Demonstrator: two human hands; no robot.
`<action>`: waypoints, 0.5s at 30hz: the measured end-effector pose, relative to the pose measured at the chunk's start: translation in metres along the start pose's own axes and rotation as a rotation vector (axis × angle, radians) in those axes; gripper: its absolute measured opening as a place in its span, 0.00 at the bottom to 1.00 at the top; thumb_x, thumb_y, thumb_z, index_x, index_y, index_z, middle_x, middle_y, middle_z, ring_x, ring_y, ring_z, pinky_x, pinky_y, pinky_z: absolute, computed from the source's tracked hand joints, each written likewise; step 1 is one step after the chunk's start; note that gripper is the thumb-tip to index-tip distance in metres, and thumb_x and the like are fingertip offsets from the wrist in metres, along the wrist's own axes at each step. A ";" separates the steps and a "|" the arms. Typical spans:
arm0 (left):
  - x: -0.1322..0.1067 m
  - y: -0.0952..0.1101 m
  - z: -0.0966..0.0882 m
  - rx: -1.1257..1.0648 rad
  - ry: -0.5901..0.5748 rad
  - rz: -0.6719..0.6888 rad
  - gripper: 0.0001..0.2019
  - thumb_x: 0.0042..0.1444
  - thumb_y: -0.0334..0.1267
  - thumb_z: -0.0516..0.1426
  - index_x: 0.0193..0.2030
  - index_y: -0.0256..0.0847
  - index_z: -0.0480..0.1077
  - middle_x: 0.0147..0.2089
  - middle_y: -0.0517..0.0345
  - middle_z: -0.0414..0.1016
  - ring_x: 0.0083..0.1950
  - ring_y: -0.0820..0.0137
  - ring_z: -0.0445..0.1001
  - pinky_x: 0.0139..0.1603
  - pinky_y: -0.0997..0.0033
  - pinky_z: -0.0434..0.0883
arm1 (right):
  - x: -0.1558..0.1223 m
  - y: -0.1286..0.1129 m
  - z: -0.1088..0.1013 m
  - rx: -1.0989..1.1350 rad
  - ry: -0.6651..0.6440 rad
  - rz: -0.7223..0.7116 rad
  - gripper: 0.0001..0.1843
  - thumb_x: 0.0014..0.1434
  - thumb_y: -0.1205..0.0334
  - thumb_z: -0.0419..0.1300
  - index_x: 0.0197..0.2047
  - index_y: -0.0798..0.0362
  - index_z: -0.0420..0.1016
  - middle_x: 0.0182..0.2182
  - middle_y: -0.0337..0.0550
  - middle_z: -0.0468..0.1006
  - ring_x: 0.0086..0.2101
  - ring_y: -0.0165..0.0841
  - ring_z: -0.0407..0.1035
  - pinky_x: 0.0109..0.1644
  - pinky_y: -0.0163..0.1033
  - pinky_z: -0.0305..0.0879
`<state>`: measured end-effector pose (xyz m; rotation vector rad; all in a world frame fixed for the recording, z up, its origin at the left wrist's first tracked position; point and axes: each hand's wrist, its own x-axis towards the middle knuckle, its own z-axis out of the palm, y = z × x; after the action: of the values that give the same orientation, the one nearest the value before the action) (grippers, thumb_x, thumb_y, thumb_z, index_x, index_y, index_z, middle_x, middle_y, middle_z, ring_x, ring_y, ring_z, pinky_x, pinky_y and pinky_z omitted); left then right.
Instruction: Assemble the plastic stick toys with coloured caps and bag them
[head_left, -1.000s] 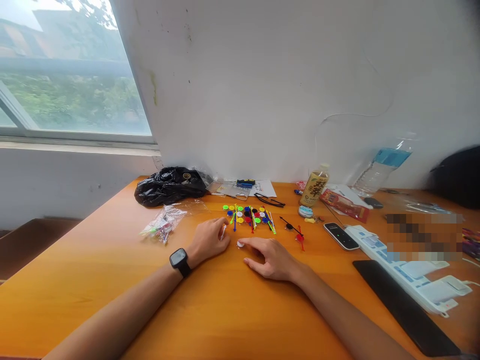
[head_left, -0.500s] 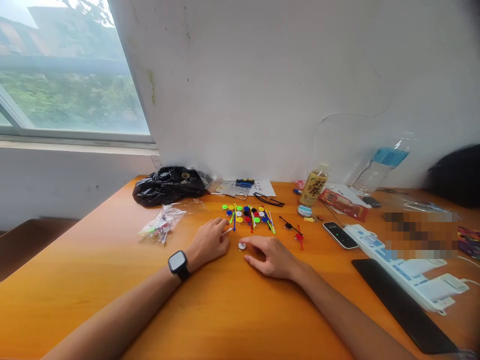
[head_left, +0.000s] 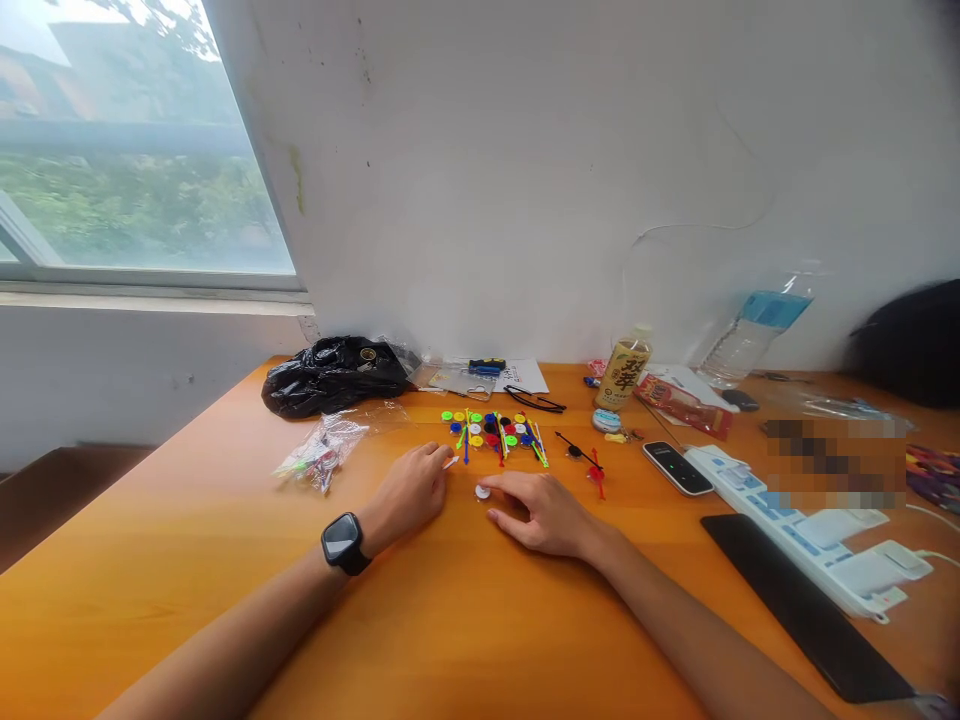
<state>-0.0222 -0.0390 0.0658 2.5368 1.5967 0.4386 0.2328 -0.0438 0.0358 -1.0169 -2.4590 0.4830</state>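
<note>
You lean over an orange wooden table (head_left: 187, 560), with a black plastic bag (head_left: 334, 375) at its far edge by the wall. Your left hand (head_left: 409, 490) is curled closed, and your right hand (head_left: 544, 512) rests loosely spread. Just beyond them lies a cluster of coloured discs and sticks (head_left: 495, 430). Your right index fingertip touches a white disc (head_left: 482, 491) between your hands. Your left fingers pinch a small white stick (head_left: 451, 462).
</note>
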 end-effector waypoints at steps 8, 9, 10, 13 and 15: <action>-0.001 -0.011 -0.024 0.053 -0.122 -0.021 0.12 0.65 0.31 0.54 0.48 0.46 0.77 0.39 0.53 0.82 0.39 0.61 0.79 0.34 0.69 0.62 | 0.001 -0.004 -0.003 -0.006 0.004 0.011 0.19 0.70 0.55 0.59 0.61 0.47 0.77 0.48 0.45 0.85 0.42 0.38 0.79 0.46 0.39 0.68; 0.000 -0.016 -0.023 0.043 -0.118 -0.018 0.12 0.65 0.32 0.54 0.49 0.46 0.77 0.39 0.54 0.83 0.38 0.61 0.79 0.35 0.69 0.62 | 0.001 -0.004 -0.003 -0.008 0.008 0.011 0.19 0.70 0.55 0.59 0.61 0.47 0.77 0.48 0.46 0.85 0.42 0.38 0.78 0.45 0.39 0.68; 0.001 -0.021 -0.022 0.032 -0.113 -0.016 0.12 0.65 0.34 0.55 0.50 0.47 0.77 0.39 0.54 0.83 0.38 0.62 0.79 0.35 0.69 0.62 | 0.002 -0.004 -0.003 -0.011 0.012 0.013 0.19 0.70 0.54 0.58 0.61 0.47 0.77 0.46 0.46 0.85 0.41 0.38 0.78 0.44 0.38 0.67; 0.003 -0.030 -0.020 -0.008 -0.146 -0.010 0.13 0.63 0.33 0.55 0.50 0.47 0.77 0.36 0.57 0.83 0.35 0.65 0.79 0.34 0.70 0.63 | 0.002 -0.005 -0.004 -0.017 0.020 0.026 0.19 0.71 0.53 0.58 0.61 0.48 0.77 0.43 0.46 0.86 0.38 0.37 0.77 0.42 0.38 0.66; 0.004 -0.030 -0.022 -0.022 -0.172 -0.002 0.12 0.62 0.31 0.55 0.47 0.46 0.78 0.35 0.56 0.82 0.33 0.66 0.78 0.33 0.70 0.62 | 0.003 -0.005 -0.004 -0.023 0.025 0.031 0.19 0.72 0.51 0.57 0.60 0.48 0.78 0.43 0.46 0.86 0.37 0.36 0.77 0.41 0.38 0.66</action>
<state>-0.0532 -0.0230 0.0796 2.4804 1.5233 0.2286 0.2303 -0.0444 0.0426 -1.0650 -2.4359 0.4497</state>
